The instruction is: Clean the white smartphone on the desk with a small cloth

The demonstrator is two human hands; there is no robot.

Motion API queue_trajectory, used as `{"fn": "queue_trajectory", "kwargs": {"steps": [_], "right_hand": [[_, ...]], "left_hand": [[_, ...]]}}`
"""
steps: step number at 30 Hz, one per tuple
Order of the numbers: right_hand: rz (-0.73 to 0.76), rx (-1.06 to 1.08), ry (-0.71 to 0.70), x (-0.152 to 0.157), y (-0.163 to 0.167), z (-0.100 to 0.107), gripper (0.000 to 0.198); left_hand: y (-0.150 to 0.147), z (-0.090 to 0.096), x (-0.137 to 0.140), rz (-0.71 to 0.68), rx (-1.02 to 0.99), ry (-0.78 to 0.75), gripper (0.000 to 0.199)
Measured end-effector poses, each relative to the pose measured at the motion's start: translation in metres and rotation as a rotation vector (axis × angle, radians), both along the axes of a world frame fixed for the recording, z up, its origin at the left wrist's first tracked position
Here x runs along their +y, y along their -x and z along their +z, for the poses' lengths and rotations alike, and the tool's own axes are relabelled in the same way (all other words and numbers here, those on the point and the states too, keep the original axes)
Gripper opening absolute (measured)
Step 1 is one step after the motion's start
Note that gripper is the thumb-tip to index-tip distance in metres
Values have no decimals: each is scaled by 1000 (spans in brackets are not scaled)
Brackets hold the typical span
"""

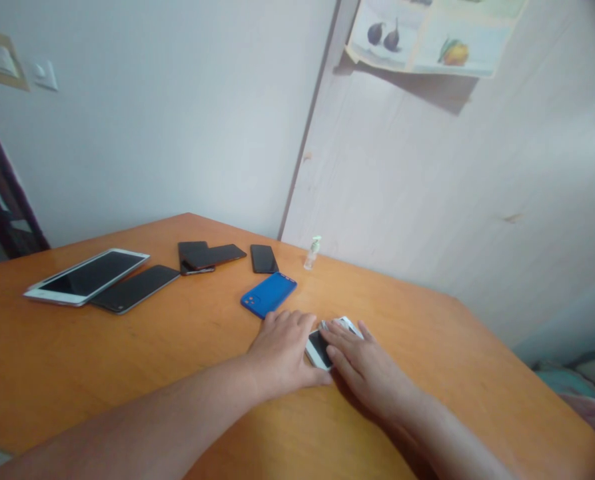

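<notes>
A white smartphone (318, 357) with a dark screen lies flat on the wooden table, partly covered by my hands. My left hand (284, 350) curves around its left side, thumb at the near corner and fingers along the far side, holding it. Across the screen rests my right hand (360, 363), its fingers close together and pressing down. A bit of crumpled whitish cloth (323, 325) shows at those fingertips; most of it is hidden. Just beyond my left hand lies a blue phone case (270, 293) with camera cutouts.
A small clear pump bottle (311, 255) stands near the table's back edge. Left of it lie a black phone (264, 259) and two overlapping dark phones (217, 255). Farther left, a white tablet (92, 275) sits beside a dark tablet-like device (137, 288). Walls border the table (177, 347) behind.
</notes>
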State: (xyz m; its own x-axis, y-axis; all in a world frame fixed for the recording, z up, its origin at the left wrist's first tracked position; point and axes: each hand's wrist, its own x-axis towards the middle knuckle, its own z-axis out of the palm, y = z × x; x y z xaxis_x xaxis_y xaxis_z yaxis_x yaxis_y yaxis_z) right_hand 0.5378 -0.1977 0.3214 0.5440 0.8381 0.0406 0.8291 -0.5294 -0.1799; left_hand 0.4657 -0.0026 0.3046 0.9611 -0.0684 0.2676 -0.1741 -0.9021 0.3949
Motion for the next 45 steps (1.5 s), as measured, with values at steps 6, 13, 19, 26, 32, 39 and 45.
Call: {"fn": "queue_trajectory", "kwargs": {"steps": [6,13,19,26,32,39,45], "right_hand": [[-79,-65,-18,0,-3,-2,47],[226,-12,-154,7,26,15,32],[145,89,-142,0,21,15,16],[-194,618,-740,2,-12,10,18],[-249,985,-996,10,-16,11,17],[-191,1271,-1105,17,-3,12,31],[-125,1330,-1084,16,1,14,33]], "left_hand": [[3,1,-3,-27,5,-15,73],[3,-7,-8,-27,-56,9,73],[0,-13,-6,-12,-60,38,79],[-3,-18,4,-41,-183,147,57],[4,6,4,-100,-402,264,27],[15,31,-6,-246,-382,168,31],[24,37,-13,-207,-339,191,32]]}}
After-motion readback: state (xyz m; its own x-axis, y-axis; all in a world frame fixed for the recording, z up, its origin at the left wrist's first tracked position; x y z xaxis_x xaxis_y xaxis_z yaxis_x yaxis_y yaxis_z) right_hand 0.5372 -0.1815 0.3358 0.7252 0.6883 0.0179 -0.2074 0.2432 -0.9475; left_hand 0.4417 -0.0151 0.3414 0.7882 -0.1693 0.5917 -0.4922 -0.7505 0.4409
